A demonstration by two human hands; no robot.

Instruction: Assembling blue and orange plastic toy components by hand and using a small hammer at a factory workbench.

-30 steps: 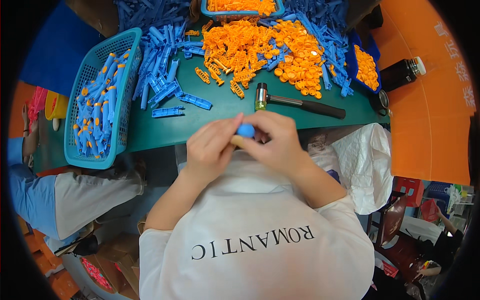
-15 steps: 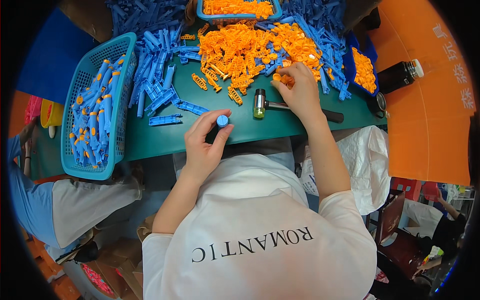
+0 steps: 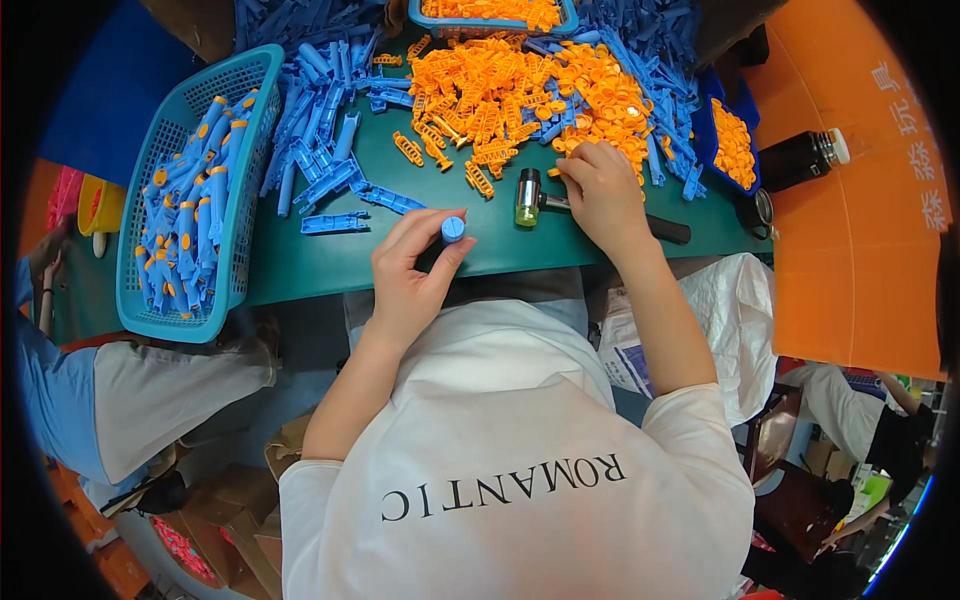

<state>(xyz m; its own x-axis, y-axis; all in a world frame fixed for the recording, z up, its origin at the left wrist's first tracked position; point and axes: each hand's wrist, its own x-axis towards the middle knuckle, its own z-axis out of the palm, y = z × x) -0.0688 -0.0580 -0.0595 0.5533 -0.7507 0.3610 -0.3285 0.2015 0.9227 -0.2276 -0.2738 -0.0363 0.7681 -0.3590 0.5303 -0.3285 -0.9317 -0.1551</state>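
Upright between the thumb and fingers of my left hand (image 3: 408, 270) is a blue plastic tube (image 3: 453, 229), its round end facing up, near the front edge of the table. My right hand (image 3: 606, 200) is bent over the handle of a small mallet (image 3: 527, 198), thumb and fingertips pinched together. Whatever lies in that pinch is hidden. The mallet has a black face and a clear yellow-green face, and lies on the green tabletop (image 3: 400, 250). Just beyond my right fingertips spreads a heap of round orange caps (image 3: 605, 100).
Orange ladder-shaped parts (image 3: 480, 85) form a pile at the middle back. Blue half-shells (image 3: 335, 170) lie left of it. A teal basket (image 3: 128, 262) holds blue-and-orange pieces. At right are a blue bin (image 3: 708, 130) of caps and a black bottle (image 3: 795, 165). Another person (image 3: 130, 400) is at left.
My right hand has come slightly down and back from the orange caps, its fingers drawn closer together. My left hand still holds the blue tube. The whole view has shifted a little.
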